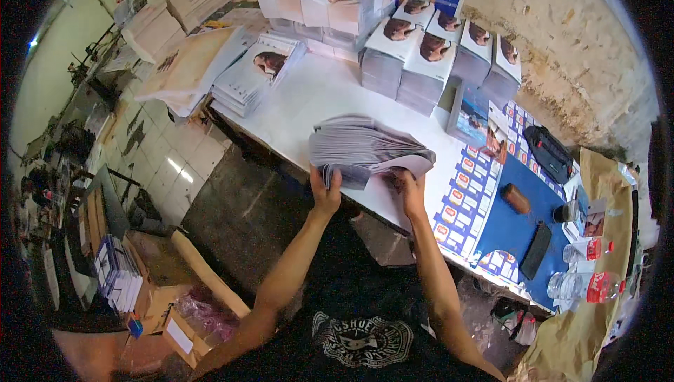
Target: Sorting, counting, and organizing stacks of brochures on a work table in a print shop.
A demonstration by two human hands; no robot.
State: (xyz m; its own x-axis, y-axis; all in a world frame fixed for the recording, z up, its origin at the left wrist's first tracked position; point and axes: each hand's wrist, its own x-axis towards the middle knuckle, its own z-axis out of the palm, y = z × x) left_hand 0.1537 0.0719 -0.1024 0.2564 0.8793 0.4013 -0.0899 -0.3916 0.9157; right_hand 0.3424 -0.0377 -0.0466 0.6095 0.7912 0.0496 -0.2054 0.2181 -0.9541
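Observation:
Both my hands hold a thick stack of folded printed sheets [368, 145] above the near edge of the white table [309, 94]. The sheets fan out, their layered edges bowed upward. My left hand [326, 191] grips the stack's near left corner, thumb up along the side and the other fingers mostly hidden. My right hand [411, 192] is closed on the near right corner, where the paper curls over it. Beyond the stack, at the upper left of the table, lies a pile of booklets [263, 66] with a brown picture on the cover.
Tall stacks of printed covers [428, 52] stand along the table's back. To the right are a blue mat [516, 213] with a dark phone-like object [536, 250], a black pouch [550, 154] and plastic bottles [586, 287]. Cardboard boxes [186, 340] sit low on the left.

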